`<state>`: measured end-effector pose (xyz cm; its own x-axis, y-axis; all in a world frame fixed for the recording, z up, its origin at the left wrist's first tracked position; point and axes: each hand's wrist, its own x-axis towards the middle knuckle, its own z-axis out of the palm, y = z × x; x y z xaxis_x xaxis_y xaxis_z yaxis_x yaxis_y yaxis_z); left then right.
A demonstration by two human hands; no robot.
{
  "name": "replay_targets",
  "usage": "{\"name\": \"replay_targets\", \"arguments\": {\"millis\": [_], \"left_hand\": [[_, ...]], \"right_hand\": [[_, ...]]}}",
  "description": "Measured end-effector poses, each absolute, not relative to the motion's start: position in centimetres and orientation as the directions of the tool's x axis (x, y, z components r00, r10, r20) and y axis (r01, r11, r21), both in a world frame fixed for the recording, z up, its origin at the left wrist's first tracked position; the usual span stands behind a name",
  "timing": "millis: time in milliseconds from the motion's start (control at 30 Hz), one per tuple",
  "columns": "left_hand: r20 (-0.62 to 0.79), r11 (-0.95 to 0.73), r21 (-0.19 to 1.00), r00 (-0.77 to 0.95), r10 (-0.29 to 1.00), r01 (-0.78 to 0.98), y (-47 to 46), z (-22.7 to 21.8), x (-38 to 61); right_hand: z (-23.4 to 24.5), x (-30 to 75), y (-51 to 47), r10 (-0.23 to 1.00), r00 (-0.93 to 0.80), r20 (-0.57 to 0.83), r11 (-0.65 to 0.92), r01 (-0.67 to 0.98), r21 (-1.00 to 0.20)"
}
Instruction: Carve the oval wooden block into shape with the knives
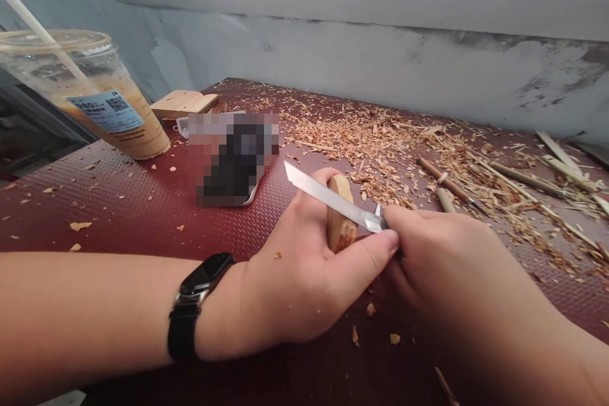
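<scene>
My left hand (304,266) is wrapped round a small pale piece of wood (340,216), partly hidden by the fingers and a blade. A black watch (200,298) is on that wrist. My right hand (442,254) grips a carving knife (328,195) by its handle, which the fingers mostly cover. The knife's flat, slant-tipped blade points left and passes across the wood. My left thumb reaches over to the base of the blade, close to the right fingers. Whether the edge touches the wood I cannot tell.
Wood shavings (375,139) cover the dark red table (266,216). On the right lie a wooden-handled tool (450,184) and several sticks (526,177). A plastic cup (114,101) with a straw, a blurred phone-like object (233,165) and a wood block (185,103) stand or lie left.
</scene>
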<state>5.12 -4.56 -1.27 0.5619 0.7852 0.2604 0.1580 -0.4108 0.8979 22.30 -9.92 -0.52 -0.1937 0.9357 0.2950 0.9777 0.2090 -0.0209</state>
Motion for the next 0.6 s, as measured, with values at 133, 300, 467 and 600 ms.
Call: {"name": "replay_targets", "arguments": {"millis": [133, 300, 467, 600], "left_hand": [[0.191, -0.434, 0.874, 0.665, 0.722, 0.220, -4.1, -0.7, 4.5], [0.141, -0.477, 0.828, 0.715, 0.685, 0.294, -3.7, 0.2, 3.8], [0.142, -0.447, 0.840, 0.671, 0.727, 0.307, -4.2, 0.0, 4.1], [0.159, -0.439, 0.832, 0.613, 0.774, 0.338, -4.5, -0.5, 4.2]], "right_hand": [[-0.3, 22.3, -9.6, 0.904, -0.317, 0.286, 0.350, 0.934, -0.074], [0.7, 22.7, -9.8, 0.847, -0.442, 0.294, 0.463, 0.886, 0.000], [1.6, 23.4, -9.8, 0.859, -0.461, 0.224, 0.456, 0.887, 0.078], [1.0, 23.3, -9.9, 0.851, -0.429, 0.303, 0.409, 0.903, 0.129]]}}
